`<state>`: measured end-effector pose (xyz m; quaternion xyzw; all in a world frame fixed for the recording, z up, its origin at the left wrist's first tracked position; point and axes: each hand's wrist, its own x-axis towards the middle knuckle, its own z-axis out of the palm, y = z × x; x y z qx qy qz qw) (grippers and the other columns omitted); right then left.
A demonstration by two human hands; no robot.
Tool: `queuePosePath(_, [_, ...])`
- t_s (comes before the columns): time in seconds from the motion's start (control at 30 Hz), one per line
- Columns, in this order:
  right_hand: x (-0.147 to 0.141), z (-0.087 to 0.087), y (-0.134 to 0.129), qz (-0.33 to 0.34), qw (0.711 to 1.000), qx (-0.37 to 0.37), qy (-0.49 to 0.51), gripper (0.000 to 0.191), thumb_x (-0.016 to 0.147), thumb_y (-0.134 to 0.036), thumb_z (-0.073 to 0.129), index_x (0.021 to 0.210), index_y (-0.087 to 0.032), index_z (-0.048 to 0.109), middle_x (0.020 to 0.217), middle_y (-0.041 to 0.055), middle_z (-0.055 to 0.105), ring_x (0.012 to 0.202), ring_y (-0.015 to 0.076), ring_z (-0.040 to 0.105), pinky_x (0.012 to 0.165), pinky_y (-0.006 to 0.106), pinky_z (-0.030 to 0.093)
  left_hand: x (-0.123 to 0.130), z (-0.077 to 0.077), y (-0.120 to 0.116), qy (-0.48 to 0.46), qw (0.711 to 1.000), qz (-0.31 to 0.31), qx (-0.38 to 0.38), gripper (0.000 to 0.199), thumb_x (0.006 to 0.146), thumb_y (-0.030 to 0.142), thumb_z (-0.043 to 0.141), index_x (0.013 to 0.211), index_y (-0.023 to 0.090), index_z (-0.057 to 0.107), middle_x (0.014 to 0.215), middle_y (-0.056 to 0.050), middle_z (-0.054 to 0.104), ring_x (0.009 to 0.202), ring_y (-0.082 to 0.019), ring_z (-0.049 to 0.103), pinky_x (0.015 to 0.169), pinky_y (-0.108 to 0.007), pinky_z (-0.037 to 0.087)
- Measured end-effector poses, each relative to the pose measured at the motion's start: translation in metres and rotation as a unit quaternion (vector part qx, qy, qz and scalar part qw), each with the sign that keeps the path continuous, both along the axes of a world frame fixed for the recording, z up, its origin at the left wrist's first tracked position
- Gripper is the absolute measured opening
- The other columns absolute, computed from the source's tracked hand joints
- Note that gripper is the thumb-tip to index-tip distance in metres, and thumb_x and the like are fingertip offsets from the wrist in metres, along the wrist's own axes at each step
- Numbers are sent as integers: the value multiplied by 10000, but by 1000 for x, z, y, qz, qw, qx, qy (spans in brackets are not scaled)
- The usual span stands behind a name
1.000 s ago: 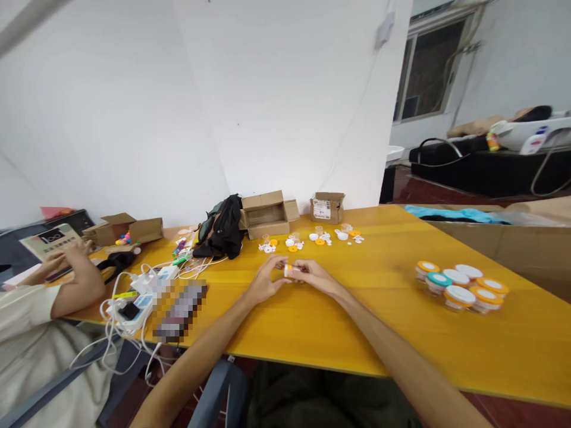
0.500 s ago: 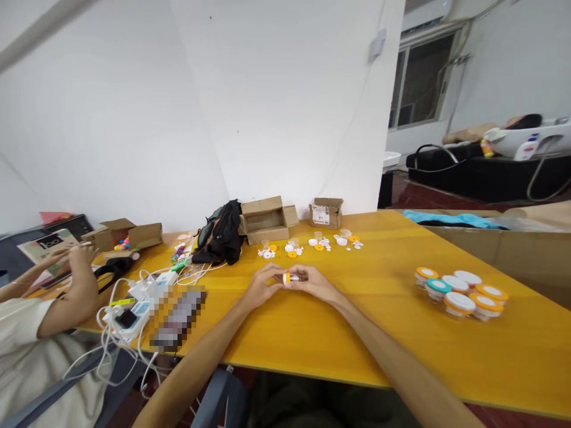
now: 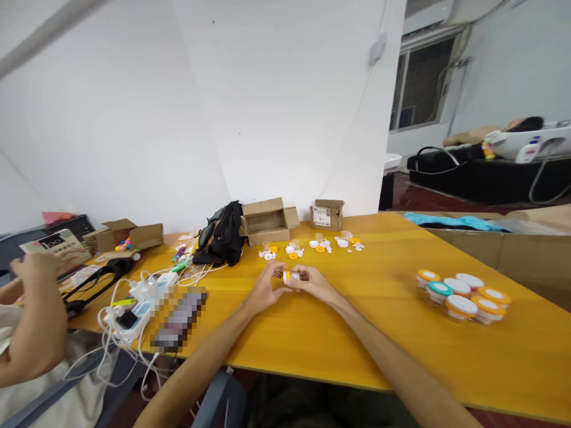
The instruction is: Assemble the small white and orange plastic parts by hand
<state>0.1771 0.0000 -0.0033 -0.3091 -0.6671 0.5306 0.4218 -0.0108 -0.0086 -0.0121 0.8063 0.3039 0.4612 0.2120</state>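
Over the middle of the table (image 3: 250, 351), my right hand (image 3: 314, 282) is closed around a small jar with an orange and white lid (image 3: 288, 277). The jar lies on its side with the lid toward the left; my right fingers hide part of its body. Beside the lid, my left hand (image 3: 266, 287) is open, thumb and fingers apart. Whether a left fingertip touches the lid is too small to tell. Beyond my hands sit small groups of clear cups, orange rings (image 3: 292, 256) and white plastic pieces (image 3: 268, 257).
Several lidded jars (image 3: 461, 305) stand grouped at the right. Cardboard boxes (image 3: 267, 223) and a black bag (image 3: 223, 232) line the wall. To the left lie a power strip (image 3: 138, 315) with tangled cables and a blurred dark device (image 3: 181, 318). Another person's arm (image 3: 38, 321) is at far left.
My left fingers have opened and moved slightly away from the lid. My right hand keeps the jar. The other person's arm at far left has moved left.
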Motion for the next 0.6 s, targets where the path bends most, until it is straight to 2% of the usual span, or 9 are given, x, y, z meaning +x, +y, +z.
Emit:
queuePosePath(0.03, [1,-1,1,-8,1000,13,0,457,593,-569,789,779,-186,624,693,-9,617,644,155,572,636,283,458,1,1,1,-27,998,-8,-51,505,732,312,781,1179,209,569,1147,-102,624,967,-205,628,899,-366,506])
queuePosePath(0.1, [4,-2,4,-32,999,43,-3,430,601,-527,793,819,-190,639,771,6,656,720,177,601,698,298,474,3,3,1,-73,983,-35,-166,510,706,377,800,1135,190,598,1086,-93,661,939,-202,640,900,-353,496])
queuePosePath(0.23, [4,-5,5,-60,994,88,-27,330,640,-445,767,830,-201,654,813,17,675,770,201,616,731,314,479,4,10,1,-156,922,-78,-345,480,713,542,750,962,141,665,852,-80,707,790,-189,663,803,-318,502])
queuePosePath(0.37, [-1,-7,3,-58,992,105,-24,284,655,-402,743,840,-203,663,815,14,683,770,200,624,720,307,483,4,15,-2,-205,887,-90,-404,439,680,516,791,826,121,669,706,-52,684,664,-151,638,721,-278,487])
queuePosePath(0.47, [-3,-7,2,-64,991,113,-22,273,668,-395,734,842,-196,665,797,12,686,750,194,624,701,300,485,6,16,-4,-240,869,-92,-423,412,634,433,851,832,122,668,730,-45,691,654,-128,631,690,-249,473])
queuePosePath(0.6, [-2,-6,2,-81,987,135,-41,243,664,-371,743,812,-192,671,774,14,685,731,192,619,671,293,477,7,15,-4,-261,849,-96,-448,389,654,444,836,765,123,646,714,-50,684,664,-137,641,650,-240,459])
